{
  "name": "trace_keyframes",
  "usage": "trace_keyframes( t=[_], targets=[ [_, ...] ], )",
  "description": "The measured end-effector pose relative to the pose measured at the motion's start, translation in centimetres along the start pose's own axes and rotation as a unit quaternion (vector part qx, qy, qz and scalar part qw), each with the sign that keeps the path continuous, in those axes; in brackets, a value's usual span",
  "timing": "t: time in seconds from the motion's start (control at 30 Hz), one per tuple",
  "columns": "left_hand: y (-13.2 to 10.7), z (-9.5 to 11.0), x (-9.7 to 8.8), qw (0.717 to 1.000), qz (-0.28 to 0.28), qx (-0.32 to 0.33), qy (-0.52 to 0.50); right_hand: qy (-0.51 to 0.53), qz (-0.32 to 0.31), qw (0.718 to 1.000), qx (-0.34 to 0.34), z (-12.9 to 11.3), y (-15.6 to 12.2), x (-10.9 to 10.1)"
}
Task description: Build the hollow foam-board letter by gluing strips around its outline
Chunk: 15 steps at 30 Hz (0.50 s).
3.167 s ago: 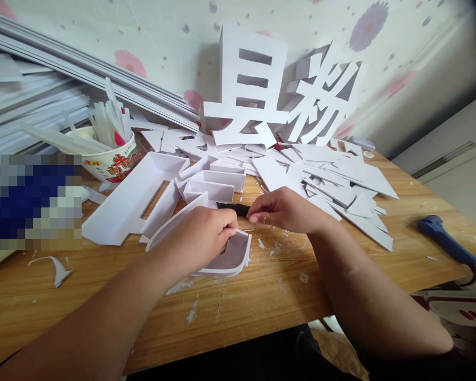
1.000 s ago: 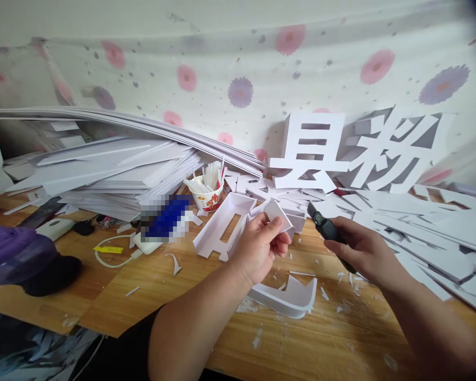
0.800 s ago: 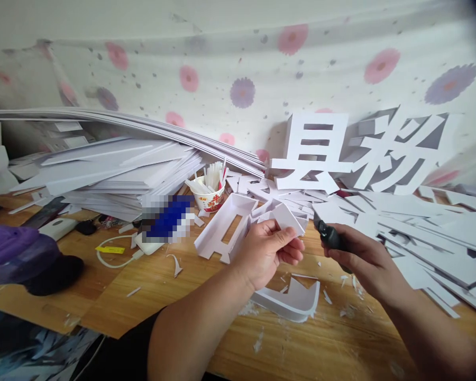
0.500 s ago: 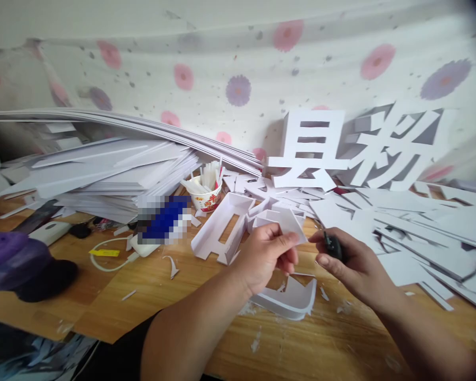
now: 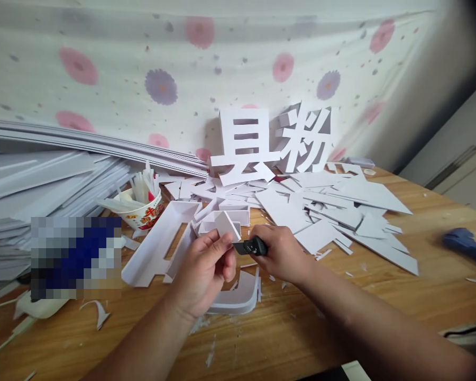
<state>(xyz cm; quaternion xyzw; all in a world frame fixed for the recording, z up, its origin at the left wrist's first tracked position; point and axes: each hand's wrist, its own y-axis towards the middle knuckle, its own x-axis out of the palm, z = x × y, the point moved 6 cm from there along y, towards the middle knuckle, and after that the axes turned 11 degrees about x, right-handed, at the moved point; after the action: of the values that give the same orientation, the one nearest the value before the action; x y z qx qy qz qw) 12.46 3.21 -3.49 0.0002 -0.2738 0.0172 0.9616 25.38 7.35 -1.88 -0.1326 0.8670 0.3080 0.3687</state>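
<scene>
Pinched between the thumb and fingers of my left hand (image 5: 206, 267) is a small white foam board piece (image 5: 227, 226). My right hand (image 5: 283, 251) is closed around a black utility knife (image 5: 257, 245). Its dark blade points left and lies at the lower edge of the piece, by my left fingertips. Under my hands, a curved white foam board part (image 5: 238, 301) rests on the table. Just behind and left stands a partly built, open-backed white letter shape (image 5: 153, 254), partly hidden by my left hand.
Two finished white block characters (image 5: 246, 143) stand against the flowered cloth. Board offcuts (image 5: 325, 211) spread across the back right. A paper cup (image 5: 145, 209) of white strips stands left, near stacked sheets (image 5: 31, 180). A blue tool (image 5: 466, 246) lies far right on the wooden table (image 5: 321, 328).
The view has swung to the right, bringing in the blue tool. My right hand has come close to my left, and the knife blade now meets the held piece.
</scene>
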Motion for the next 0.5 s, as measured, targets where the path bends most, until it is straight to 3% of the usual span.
trace_keyframes(
  t=[0.5],
  targets=[
    [-0.38,-0.4,0.43,1.0,-0.011,-0.022,-0.005,-0.033,-0.019,0.999,0.016,-0.2,0.06,0.06]
  ],
)
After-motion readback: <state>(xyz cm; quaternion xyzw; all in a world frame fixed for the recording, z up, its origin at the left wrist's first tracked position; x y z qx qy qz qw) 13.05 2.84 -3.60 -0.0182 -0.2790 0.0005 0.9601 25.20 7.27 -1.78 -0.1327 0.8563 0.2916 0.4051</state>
